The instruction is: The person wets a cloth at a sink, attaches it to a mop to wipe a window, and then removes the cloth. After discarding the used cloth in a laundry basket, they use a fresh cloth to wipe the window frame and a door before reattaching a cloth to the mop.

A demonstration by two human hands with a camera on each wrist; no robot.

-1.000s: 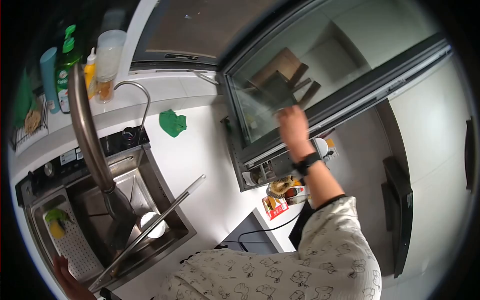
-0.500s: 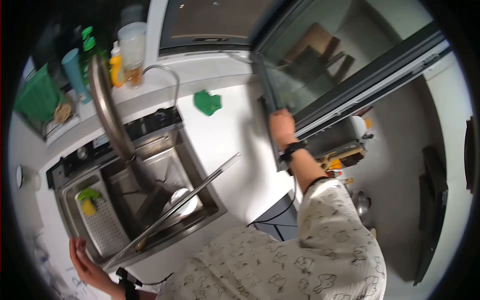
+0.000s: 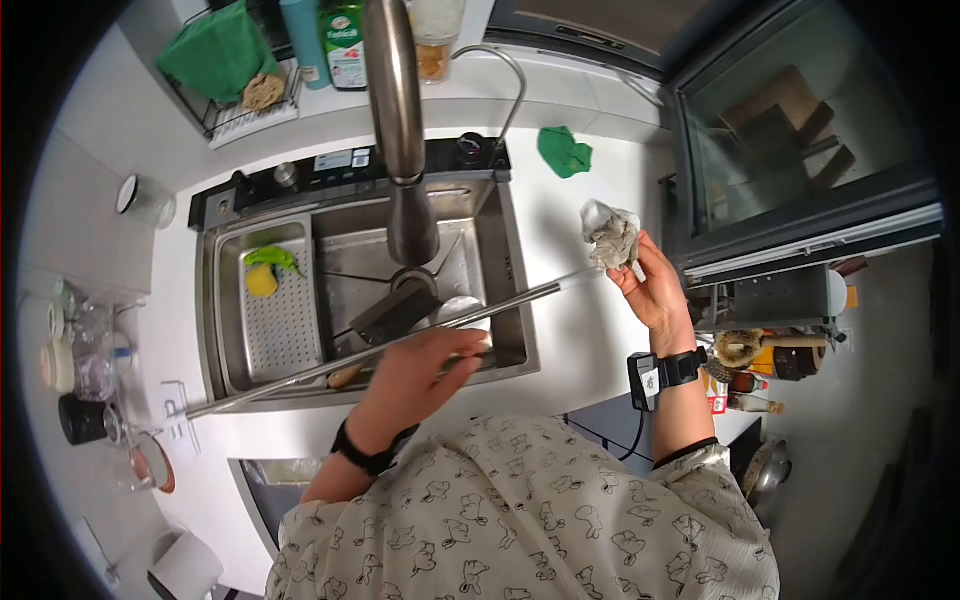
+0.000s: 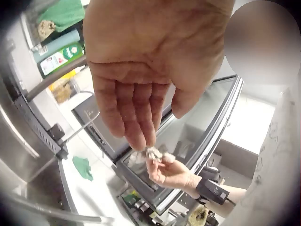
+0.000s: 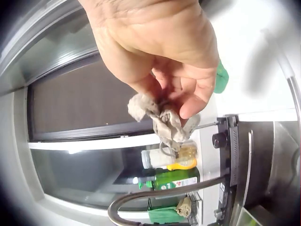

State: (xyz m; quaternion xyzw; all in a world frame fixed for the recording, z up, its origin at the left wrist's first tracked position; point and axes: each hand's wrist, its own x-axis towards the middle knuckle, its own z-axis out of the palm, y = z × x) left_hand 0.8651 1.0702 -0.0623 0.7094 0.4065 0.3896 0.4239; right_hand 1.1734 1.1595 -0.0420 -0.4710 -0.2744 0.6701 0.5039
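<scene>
My right hand pinches a crumpled, grey-stained whitish wad, like a rag or tissue, above the counter right of the sink. In the right wrist view the thumb and fingertips close on the wad. My left hand is over the sink's front edge with its fingers extended and nothing in the palm, as the left wrist view shows. A long metal pole lies slantwise across the sink, passing just beyond the left hand. Its pale tip points toward the right hand.
A tall faucet arches over the sink. A perforated tray holds a yellow sponge and something green. A green cloth lies on the counter. An opened glass window sash juts out at right. Jars line the left wall.
The right hand has come away from the window sash to above the counter, and the wad now shows in it. The left hand has moved from the sink's left end to its front middle. The view has turned left.
</scene>
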